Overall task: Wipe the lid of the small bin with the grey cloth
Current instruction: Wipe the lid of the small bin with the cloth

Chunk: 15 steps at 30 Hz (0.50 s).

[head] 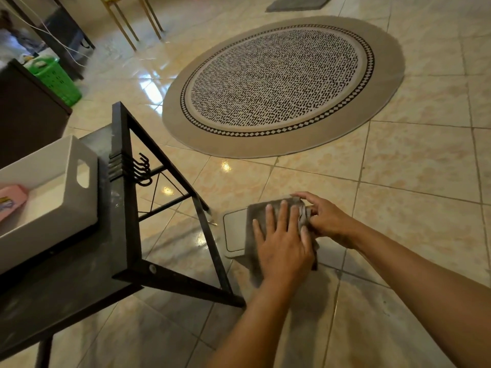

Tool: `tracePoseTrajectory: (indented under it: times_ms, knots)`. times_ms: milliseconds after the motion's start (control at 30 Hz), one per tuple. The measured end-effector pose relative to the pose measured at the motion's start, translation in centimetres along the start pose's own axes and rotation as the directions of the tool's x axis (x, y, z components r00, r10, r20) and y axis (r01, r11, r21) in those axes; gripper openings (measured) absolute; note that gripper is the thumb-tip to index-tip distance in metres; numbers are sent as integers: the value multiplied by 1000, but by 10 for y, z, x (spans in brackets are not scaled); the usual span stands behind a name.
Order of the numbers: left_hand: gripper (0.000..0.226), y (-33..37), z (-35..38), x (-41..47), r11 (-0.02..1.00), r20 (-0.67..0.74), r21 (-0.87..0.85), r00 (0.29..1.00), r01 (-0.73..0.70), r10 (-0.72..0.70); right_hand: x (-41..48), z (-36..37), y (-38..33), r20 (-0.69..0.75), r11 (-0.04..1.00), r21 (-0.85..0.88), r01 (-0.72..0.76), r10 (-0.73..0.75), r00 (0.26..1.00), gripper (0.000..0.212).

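Observation:
The small bin stands on the tiled floor beside the black table leg; only the left part of its beige lid [235,231] shows. The grey cloth [255,214] lies spread over most of the lid and hangs off the near edge. My left hand [281,240] rests flat on the cloth, fingers apart, pressing it down. My right hand [322,220] is at the cloth's right edge, its fingers pinching a fold of the fabric. The bin's body is hidden under lid, cloth and hands.
A black metal-framed table [125,187] with hooks stands at the left, holding a white box [53,187] with a pink item inside. A round patterned rug [281,83] lies beyond. A green basket [57,81] and dark cabinet sit far left.

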<state>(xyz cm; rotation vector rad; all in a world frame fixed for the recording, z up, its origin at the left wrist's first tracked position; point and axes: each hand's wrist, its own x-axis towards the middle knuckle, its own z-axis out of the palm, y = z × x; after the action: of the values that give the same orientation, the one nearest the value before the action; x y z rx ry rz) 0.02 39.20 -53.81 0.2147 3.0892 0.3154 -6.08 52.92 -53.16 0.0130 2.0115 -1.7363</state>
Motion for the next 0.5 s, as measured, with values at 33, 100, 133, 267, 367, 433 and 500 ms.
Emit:
tracePoseTrajectory:
  times_ms: [33,100,133,267,367,433,500]
  knots:
    - [57,-3,-4,10,1000,25,27,1000,0,0,-1,1,0,-13,1000,-1,8,-8,1000,63]
    - [57,-23,-15,24,996,49,56,996,76,-79,-2,4,1,-14,1000,7,25,-25,1000,57]
    - [57,-35,-19,25,987,45,49,987,150,-152,-3,7,0,-15,1000,10,26,-26,1000,57]
    - [58,-41,-16,-2,977,1,12,977,211,-211,-1,8,0,-13,1000,-2,27,-27,1000,55]
    - [57,-12,-5,-2,998,17,-29,999,49,-49,1,8,-1,-5,999,-18,34,-34,999,58]
    - [57,-18,-12,16,998,38,-38,998,54,-52,1,9,-2,-9,999,-26,47,-47,999,57]
    - [58,-41,-23,25,985,38,11,985,170,-170,1,10,-1,-14,998,-30,54,-55,998,54]
